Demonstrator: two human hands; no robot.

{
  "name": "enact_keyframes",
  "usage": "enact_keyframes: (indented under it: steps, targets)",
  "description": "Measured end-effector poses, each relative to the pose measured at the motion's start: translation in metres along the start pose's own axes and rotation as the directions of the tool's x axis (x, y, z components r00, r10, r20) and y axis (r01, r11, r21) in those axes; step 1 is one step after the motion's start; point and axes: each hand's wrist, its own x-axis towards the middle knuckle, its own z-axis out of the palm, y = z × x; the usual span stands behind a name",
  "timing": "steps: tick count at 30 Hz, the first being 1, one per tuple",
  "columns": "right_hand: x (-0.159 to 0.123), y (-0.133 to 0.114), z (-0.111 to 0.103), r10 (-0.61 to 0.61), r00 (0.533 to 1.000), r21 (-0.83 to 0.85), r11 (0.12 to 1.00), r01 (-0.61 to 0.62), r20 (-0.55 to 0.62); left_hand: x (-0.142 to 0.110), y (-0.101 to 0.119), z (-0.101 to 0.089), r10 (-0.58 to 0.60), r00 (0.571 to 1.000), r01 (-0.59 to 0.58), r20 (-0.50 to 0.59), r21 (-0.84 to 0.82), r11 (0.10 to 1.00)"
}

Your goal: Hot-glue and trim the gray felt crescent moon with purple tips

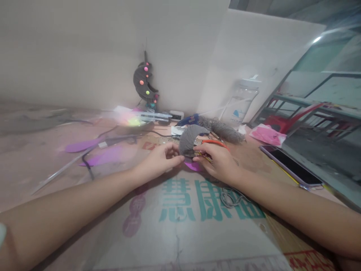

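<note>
- Gray crescent [187, 143]: held upright mid-scene, above the printed cardboard [135, 241] on the desk [25, 160].
- Left hand [160, 158]: fingers curled, nearly closed, thumb tip and fingers holding the crescent's lower left edge.
- Right hand [221, 162]: fingers drawn together in a pinch at its lower right end; exact contact too small to tell.
- Purple piece [194, 166] just below the crescent, between the hands.
- Orange-handled tool [217, 142] just beyond the right hand; gray yarn bundle [228, 131] and blue glue gun [189, 119] farther off.
- Far side: second crescent [138, 81] with colored dots, against the wall.
- Right: phone [293, 165], pink packet [267, 135].
</note>
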Motion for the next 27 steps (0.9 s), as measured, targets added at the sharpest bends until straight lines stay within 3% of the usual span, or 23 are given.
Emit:
enact_keyframes:
  steps: [6,9,13,16,20,23,27]
  targets:
    - [-0.001,0.0,0.0,0.046,0.999,0.045,0.998,-0.047,0.016,-0.001,0.003,0.0,-0.005,1.0,0.005,-0.006,0.016,1.0]
    - [-0.004,0.001,0.001,0.153,0.988,0.124,0.98,-0.153,0.012,0.0,0.006,0.001,-0.006,0.999,0.004,-0.038,-0.056,0.998]
    - [-0.001,0.005,-0.002,0.372,0.928,0.214,0.904,-0.369,0.03,0.001,0.009,0.0,-0.02,0.991,-0.001,-0.135,-0.159,0.987]
    - [0.007,0.015,-0.009,0.454,0.89,0.181,0.872,-0.455,0.046,0.002,0.008,-0.001,-0.03,0.981,-0.014,-0.193,-0.221,0.975]
    - [0.014,0.039,-0.015,0.487,0.873,0.11,0.866,-0.487,0.032,0.004,0.003,-0.003,-0.023,0.984,-0.02,-0.176,-0.242,0.97]
    - [0.014,0.054,-0.013,0.465,0.879,0.058,0.88,-0.472,0.105,0.004,0.001,-0.003,-0.003,0.99,-0.029,-0.144,-0.22,0.975]
    - [0.014,0.042,-0.01,0.375,0.91,0.114,0.911,-0.397,0.175,0.002,0.003,-0.004,0.018,0.992,-0.041,-0.123,-0.189,0.981]
